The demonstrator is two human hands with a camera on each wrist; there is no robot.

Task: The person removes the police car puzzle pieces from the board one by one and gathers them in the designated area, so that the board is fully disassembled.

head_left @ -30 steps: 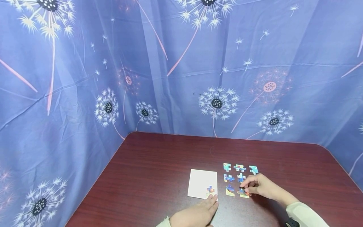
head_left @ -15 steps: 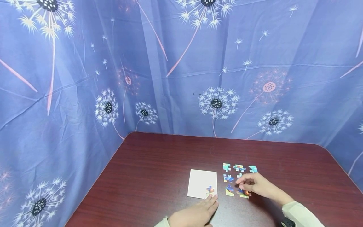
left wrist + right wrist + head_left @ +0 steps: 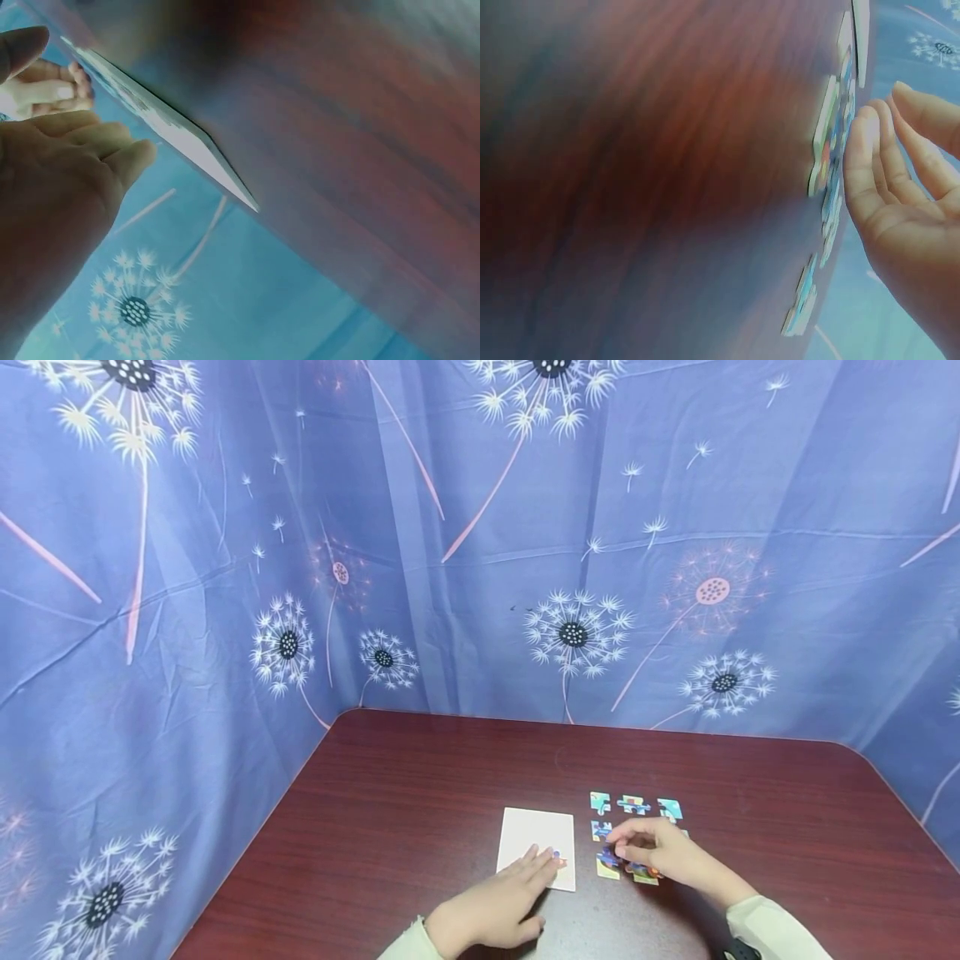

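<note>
A square white puzzle board point(image 3: 517, 835) lies on the table, with one jigsaw piece point(image 3: 559, 857) in its near right corner. My left hand point(image 3: 495, 906) spreads its straight fingers over the board's near part, partly covering that piece. Right of the board, several loose jigsaw pieces are laid out in rows. My right hand point(image 3: 667, 852) is over them, fingertips close to the near-left piece point(image 3: 608, 865) with blue and yellow on it. In the right wrist view its fingers bend loosely, thumb apart, and nothing shows between them. The right hand hides part of the middle row.
A corner piece point(image 3: 600, 802), a middle piece point(image 3: 633, 804) and a light blue piece point(image 3: 670, 809) form the far row. The dark red wooden table point(image 3: 375, 827) ends at a blue dandelion-print curtain point(image 3: 465, 610) behind and to the left.
My left hand has slid forward from the board's near edge onto its surface. My right hand has moved left across the pieces, from the near-right piece toward the left column.
</note>
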